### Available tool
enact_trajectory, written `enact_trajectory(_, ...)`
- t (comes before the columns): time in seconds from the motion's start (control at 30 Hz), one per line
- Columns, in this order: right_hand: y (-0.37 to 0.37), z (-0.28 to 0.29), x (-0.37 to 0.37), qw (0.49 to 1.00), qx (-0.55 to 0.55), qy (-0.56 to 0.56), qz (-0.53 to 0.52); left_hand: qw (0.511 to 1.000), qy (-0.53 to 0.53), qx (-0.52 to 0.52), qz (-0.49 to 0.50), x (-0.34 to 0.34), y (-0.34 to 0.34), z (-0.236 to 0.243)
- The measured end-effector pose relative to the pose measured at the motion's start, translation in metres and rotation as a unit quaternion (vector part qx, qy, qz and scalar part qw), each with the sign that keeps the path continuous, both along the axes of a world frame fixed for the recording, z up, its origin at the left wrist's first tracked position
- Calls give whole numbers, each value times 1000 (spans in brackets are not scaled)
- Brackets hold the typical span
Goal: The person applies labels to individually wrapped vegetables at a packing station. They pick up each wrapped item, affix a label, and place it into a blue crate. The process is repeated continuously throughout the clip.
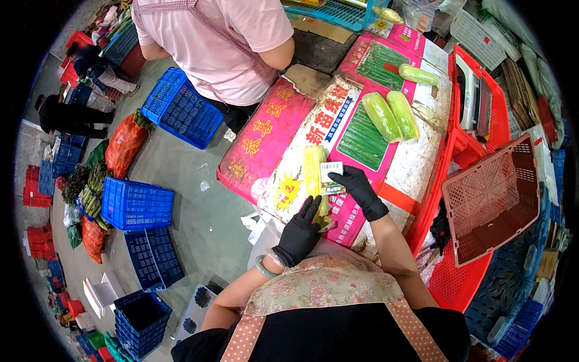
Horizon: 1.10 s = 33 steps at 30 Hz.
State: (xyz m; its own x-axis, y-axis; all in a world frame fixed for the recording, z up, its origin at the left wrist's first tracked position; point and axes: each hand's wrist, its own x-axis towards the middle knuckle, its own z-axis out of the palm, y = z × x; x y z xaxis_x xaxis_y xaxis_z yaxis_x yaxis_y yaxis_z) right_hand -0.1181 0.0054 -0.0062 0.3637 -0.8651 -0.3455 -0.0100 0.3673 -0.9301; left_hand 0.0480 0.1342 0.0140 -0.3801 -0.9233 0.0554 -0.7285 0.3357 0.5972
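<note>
A pale yellow-green vegetable stalk (313, 169), seemingly wrapped in clear film, lies on a cardboard-covered worktop in front of me. My right hand (358, 189), in a black glove, pinches a small white label with a barcode and a green lower part (331, 172) against the stalk's right side. At the near end, my left hand (301, 233), also gloved in black, rests with its fingers stretched out and touching the stalk. Farther off to the right lie two similar green stalks (380, 117) side by side, with another stalk (418, 75) beyond them.
Pink printed cardboard (256, 142) covers the worktop. A red crate (431, 205) and a tilted brownish-pink basket (491, 199) stand at right. Across the worktop, at left, is a person in a pink shirt (211, 42). Blue crates (137, 204) and orange net sacks (125, 145) occupy the floor at left.
</note>
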Motion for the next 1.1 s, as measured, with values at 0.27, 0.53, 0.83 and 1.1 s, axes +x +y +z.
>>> enact_trajectory(0.27,-4,0,2,1000,6,-20,4,999,5,-41,7,-1,-3,9)
enact_trajectory(0.53,-5,-6,1,1000,-13,11,10,999,17,-44,23,-3,-2,5)
enact_trajectory(0.83,-4,-12,3,999,-36,31,3,999,16,-29,12,-1,-2,6)
enact_trajectory(1.1,-2,-13,6,1000,-17,10,-3,999,22,-16,20,-2,0,7)
